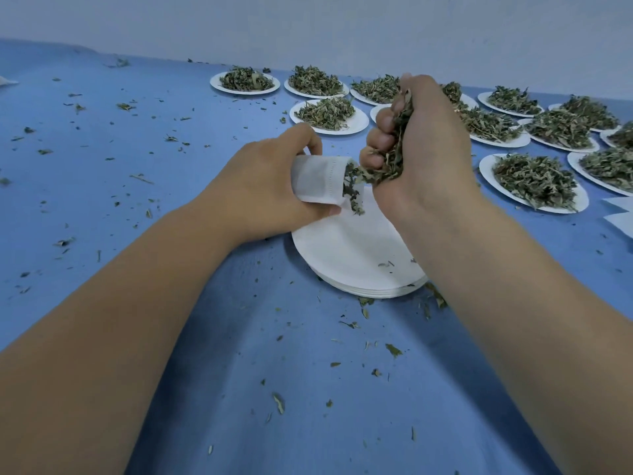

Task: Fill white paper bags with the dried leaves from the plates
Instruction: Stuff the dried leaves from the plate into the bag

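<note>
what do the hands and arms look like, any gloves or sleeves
Both bare: the left hand and right hand wear no gloves, and no rings show on the fingers. No sleeves, watch or bracelets on the left forearm or right forearm.

- A plain workroom for packing by hand, it seems: a table under a blue cloth (154, 186), with a stack of empty paper plates (346, 255) on it.
- Behind and right of the stack, many filled plates (486, 168) stand in rows, each with a like heap of dried leaves (536, 180).
- Far behind the stack rises a bare pale wall (308, 25).
- Leaf crumbs (394, 350) are strewn all round the stack.
- Far right of the stack lie flat white paper pieces (620, 217).
</note>
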Tool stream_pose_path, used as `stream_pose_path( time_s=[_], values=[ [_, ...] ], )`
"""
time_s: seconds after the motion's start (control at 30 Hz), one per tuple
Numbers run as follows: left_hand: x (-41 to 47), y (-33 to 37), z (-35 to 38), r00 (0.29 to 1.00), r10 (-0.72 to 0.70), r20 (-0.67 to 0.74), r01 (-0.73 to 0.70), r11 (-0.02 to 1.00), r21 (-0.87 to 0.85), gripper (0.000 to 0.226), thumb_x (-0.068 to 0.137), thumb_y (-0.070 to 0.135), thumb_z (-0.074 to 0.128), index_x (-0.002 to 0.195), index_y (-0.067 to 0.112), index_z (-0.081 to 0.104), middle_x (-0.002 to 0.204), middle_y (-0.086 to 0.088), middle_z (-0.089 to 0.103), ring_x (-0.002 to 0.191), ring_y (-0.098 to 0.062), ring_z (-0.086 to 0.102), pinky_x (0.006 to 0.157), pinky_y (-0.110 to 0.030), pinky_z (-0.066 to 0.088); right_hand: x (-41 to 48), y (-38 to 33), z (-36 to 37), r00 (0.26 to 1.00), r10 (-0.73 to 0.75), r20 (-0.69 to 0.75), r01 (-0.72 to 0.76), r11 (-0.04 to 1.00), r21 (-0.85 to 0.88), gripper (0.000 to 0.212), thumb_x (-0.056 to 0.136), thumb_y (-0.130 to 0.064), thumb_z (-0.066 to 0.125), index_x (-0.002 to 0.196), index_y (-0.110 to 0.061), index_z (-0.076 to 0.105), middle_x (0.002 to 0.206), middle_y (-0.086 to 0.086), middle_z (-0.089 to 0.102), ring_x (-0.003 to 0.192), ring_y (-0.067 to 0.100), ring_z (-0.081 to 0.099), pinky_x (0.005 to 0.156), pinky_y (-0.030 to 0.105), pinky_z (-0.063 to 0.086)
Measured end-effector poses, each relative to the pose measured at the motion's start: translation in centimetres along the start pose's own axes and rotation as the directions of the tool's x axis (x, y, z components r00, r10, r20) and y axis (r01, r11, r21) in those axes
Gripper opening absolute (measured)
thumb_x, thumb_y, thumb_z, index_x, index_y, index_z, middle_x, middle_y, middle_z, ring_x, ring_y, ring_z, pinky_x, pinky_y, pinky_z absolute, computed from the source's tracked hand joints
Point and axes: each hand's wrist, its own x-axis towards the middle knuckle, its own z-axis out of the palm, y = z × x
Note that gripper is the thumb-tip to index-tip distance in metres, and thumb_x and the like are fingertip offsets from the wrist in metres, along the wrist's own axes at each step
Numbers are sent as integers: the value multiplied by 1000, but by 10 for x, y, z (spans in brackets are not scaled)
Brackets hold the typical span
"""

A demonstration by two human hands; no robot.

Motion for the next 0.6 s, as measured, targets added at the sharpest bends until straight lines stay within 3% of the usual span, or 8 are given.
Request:
stream_pose_path(
  time_s=[0.13, 0.3, 0.43, 0.6],
  values=[
    [-7, 15, -2, 995, -36, -92, 36, 999, -2, 61, 61, 69, 77, 109, 44, 48, 93, 17, 61, 86, -8, 58, 74, -22, 49, -2, -1, 2, 992, -122, -35, 117, 988, -101, 44, 104, -28, 52, 62, -16, 45, 53, 0, 47, 45, 17, 39, 45, 28, 35],
    [-14, 34, 4, 986, -47, -158, 51, 999, 17, 43, 67, 70, 64, 92, 35, 58, 80, 15, 63, 82, -11, 59, 66, -32, 48, -9, -1, 6, 992, -121, -39, 118, 991, -68, 50, 107, -36, 46, 61, -16, 50, 51, -1, 53, 49, 16, 47, 53, 30, 42],
    [-16, 39, 8, 984, -48, -169, 61, 996, 69, 38, 71, 68, 60, 92, 37, 55, 80, 12, 62, 85, -18, 58, 69, -36, 48, -14, -4, 6, 995, -94, -37, 94, 996, 6, 38, 108, -39, 42, 80, -14, 48, 55, 0, 55, 53, 18, 52, 49, 27, 43],
    [-15, 40, 7, 975, -83, -206, 83, 997, -8, 30, 72, 64, 63, 77, 37, 50, 72, 13, 59, 74, -4, 56, 56, -22, 36, -22, -1, 6, 989, -134, 67, 136, 990, -27, 24, 109, -23, 37, 90, -13, 47, 55, -4, 64, 72, 24, 63, 60, 30, 48]
  ],
)
